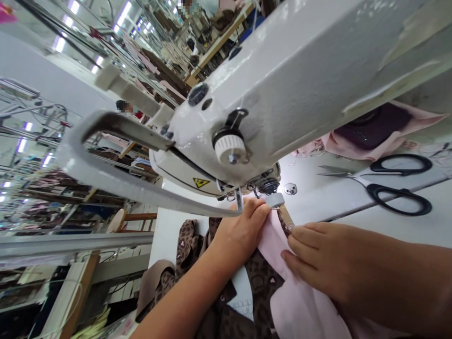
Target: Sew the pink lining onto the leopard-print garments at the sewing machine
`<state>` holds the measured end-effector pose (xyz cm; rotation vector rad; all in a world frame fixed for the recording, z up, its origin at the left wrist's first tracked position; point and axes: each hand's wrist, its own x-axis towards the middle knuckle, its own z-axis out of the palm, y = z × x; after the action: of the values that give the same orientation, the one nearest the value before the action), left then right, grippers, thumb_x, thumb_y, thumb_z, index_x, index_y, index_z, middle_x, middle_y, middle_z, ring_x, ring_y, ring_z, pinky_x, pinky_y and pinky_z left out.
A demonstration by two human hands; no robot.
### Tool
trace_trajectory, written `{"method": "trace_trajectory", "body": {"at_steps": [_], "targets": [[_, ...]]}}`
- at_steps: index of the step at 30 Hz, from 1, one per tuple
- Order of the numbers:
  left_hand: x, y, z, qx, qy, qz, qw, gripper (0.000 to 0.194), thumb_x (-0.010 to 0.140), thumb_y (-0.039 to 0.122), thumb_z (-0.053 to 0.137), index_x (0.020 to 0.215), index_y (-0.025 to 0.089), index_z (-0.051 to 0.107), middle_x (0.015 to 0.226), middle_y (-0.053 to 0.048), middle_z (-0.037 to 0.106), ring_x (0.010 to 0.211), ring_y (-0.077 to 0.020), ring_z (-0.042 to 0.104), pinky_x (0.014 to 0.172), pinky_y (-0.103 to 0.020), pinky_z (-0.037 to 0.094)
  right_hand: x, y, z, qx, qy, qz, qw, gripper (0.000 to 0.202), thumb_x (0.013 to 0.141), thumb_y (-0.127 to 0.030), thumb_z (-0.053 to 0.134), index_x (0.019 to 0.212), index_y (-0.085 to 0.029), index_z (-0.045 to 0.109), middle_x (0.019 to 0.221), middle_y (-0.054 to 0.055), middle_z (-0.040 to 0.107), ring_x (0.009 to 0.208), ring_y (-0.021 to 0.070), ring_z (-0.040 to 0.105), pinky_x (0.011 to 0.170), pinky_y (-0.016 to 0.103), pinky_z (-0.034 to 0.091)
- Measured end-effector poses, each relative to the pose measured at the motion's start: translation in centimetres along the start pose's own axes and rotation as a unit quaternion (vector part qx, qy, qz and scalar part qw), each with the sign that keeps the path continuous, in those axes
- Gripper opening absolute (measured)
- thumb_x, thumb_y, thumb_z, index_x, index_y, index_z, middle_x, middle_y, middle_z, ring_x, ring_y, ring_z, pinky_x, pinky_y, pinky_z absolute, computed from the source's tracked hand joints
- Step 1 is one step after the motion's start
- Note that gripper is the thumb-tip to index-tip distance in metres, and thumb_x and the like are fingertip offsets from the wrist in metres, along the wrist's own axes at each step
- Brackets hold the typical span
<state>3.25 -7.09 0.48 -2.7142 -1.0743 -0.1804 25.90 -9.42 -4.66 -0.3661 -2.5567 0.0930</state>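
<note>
The step in hand looks like feeding a seam under the needle of the white sewing machine [282,84]. The left hand [243,228] lies flat on the pink fabric [300,306] just beside the presser foot [274,200], fingers together and pressing down rather than gripping. The right hand [318,256] rests on the same pink fabric on the other side of the seam line, fingers together and curled lightly, tips holding the cloth flat — not clamped around anything. The pink fabric and the leopard-print fabric [261,282] beneath it lie on the table [388,216] at its near edge, running up under the foot.

The next move, as I judge it, calls for both hands to guide the layers evenly, edges aligned, fingertips clear of the needle.

Black-handled scissors [395,181] lie well apart toward the table's right side. The only label is a yellow warning triangle [200,182] on the machine head — no readable writing.
</note>
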Motion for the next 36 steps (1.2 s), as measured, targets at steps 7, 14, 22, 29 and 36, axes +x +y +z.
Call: {"method": "trace_trajectory", "body": {"at_steps": [7, 14, 22, 29, 36], "targets": [[0.4, 1.0, -1.3, -0.021, -0.006, 0.025, 0.999, 0.018, 0.102, 0.011, 0.048, 0.111, 0.014, 0.063, 0.102, -0.011, 0.071, 0.095, -0.0224, 0.066, 0.078, -0.035, 0.059, 0.0, 0.6, -0.4, -0.005, -0.011, -0.025, 1.0, 0.014, 0.087, -0.028, 0.062, 0.091, -0.019, 0.071, 0.099, 0.011, 0.069, 0.101, 0.0275, 0.054, 0.081, 0.041, 0.049], [-0.5, 2.2, -3.6, -0.079, -0.089, 0.003, 0.993, 0.024, 0.097, 0.008, 0.047, 0.115, 0.014, 0.063, 0.11, -0.012, 0.072, 0.103, -0.0238, 0.066, 0.09, -0.038, 0.059, 0.0, 0.1, -1.0, 0.011, 0.027, -0.006, 1.0, 0.032, 0.09, -0.023, 0.056, 0.117, -0.01, 0.069, 0.1, 0.008, 0.074, 0.09, 0.0239, 0.062, 0.083, 0.037, 0.054], [-2.7, 3.2, -5.4, -0.135, -0.107, -0.043, 0.984, 0.043, 0.096, 0.024, 0.053, 0.137, 0.012, 0.051, 0.127, -0.017, 0.069, 0.12, -0.0276, 0.062, 0.105, -0.045, 0.054, 0.0, -0.1, -0.6, 0.164, 0.065, 0.068, 0.982, 0.036, 0.088, -0.011, 0.059, 0.124, -0.011, 0.064, 0.11, 0.01, 0.076, 0.1, 0.0201, 0.071, 0.087, 0.032, 0.057], [-2.4, 3.5, -4.2, -0.074, -0.052, -0.024, 0.996, 0.046, 0.105, 0.042, 0.039, 0.131, 0.011, 0.06, 0.117, -0.015, 0.074, 0.111, -0.0287, 0.065, 0.092, -0.043, 0.053, 0.7, 0.0, -1.9, 0.223, 0.046, 0.136, 0.964, 0.032, 0.085, -0.005, 0.06, 0.114, -0.015, 0.068, 0.112, 0.006, 0.077, 0.091, 0.018, 0.074, 0.078, 0.029, 0.06], [-2.0, 2.7, -3.2, -0.019, 0.016, 0.017, 1.0, 0.034, 0.107, 0.017, 0.036, 0.102, 0.014, 0.069, 0.107, -0.008, 0.079, 0.105, -0.0213, 0.071, 0.101, -0.038, 0.054, 0.6, 0.0, -1.4, 0.114, 0.086, 0.053, 0.988, 0.028, 0.086, -0.003, 0.049, 0.097, -0.015, 0.071, 0.099, 0.007, 0.078, 0.085, 0.0193, 0.07, 0.081, 0.032, 0.058]]}}
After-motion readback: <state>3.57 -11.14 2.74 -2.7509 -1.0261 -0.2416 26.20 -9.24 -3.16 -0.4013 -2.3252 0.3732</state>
